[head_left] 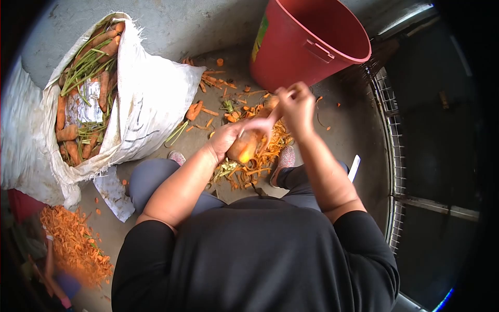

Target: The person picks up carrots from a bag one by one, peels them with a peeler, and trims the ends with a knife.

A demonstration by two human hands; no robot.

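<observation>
My left hand (pixel 226 141) is wrapped round a thick brownish-orange carrot (pixel 242 150) with a bright yellow-orange patch on its lower side. A pale pink Y-shaped peeler (pixel 264 125) spans the gap between my hands, its forked head over the carrot. Closed round the handle end of this peeler is my right hand (pixel 298 109), slightly blurred and raised above the floor. Beneath both hands lies a heap of orange peelings (pixel 275 140), with some green tops among them. The peeler's blade is too blurred to make out.
A white woven sack (pixel 150 104) full of carrots (pixel 104 96) stands at left. Behind the peelings is a red bucket (pixel 306 57). Another peelings heap (pixel 78 242) lies lower left, beside another person's arm (pixel 50 260). A wire-mesh barrier (pixel 390 135) runs along the right.
</observation>
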